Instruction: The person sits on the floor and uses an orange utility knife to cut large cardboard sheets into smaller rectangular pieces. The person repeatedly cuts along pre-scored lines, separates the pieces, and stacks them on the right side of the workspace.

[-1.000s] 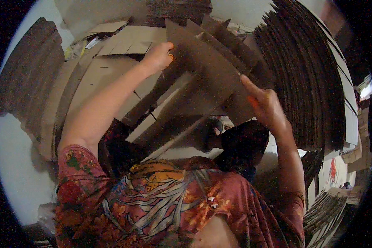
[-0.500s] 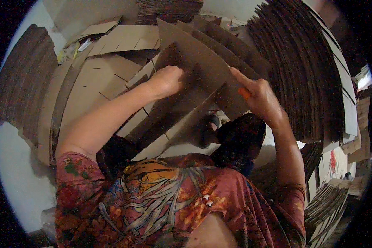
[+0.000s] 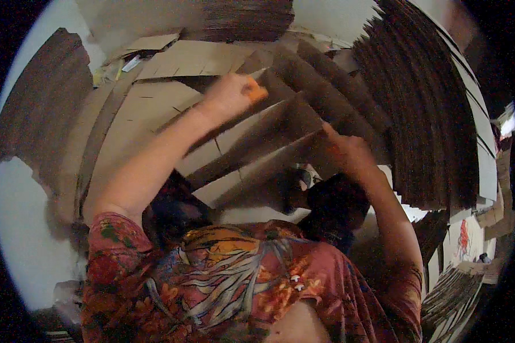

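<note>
Slotted brown cardboard panels [image 3: 286, 117] stand on edge in front of me, several crossing at angles. My left hand [image 3: 229, 94] is closed beside the top edges of the panels; what lies between its fingers is hidden. An orange covering [image 3: 257, 90] shows at its fingertips. At the right corner of a near panel, my right hand [image 3: 352, 153] grips the cardboard, its index finger stretched along the edge. A bit of orange shows on that hand too, blurred. Below the panels, my dark-clothed knee [image 3: 337, 194] shows.
A tall stack of cardboard sheets [image 3: 429, 114] rises close on the right. Another stack [image 3: 43, 103] stands at the left, and one more [image 3: 243, 20] at the back. Flat slotted sheets [image 3: 137, 108] lie left of the panels. Bundled cardboard [image 3: 455, 297] sits at lower right.
My left hand has risen slightly and turned, bringing its orange fingertips into sight. My right hand has moved down. The tall panel between them has tipped down, and the crossing panels have spread.
</note>
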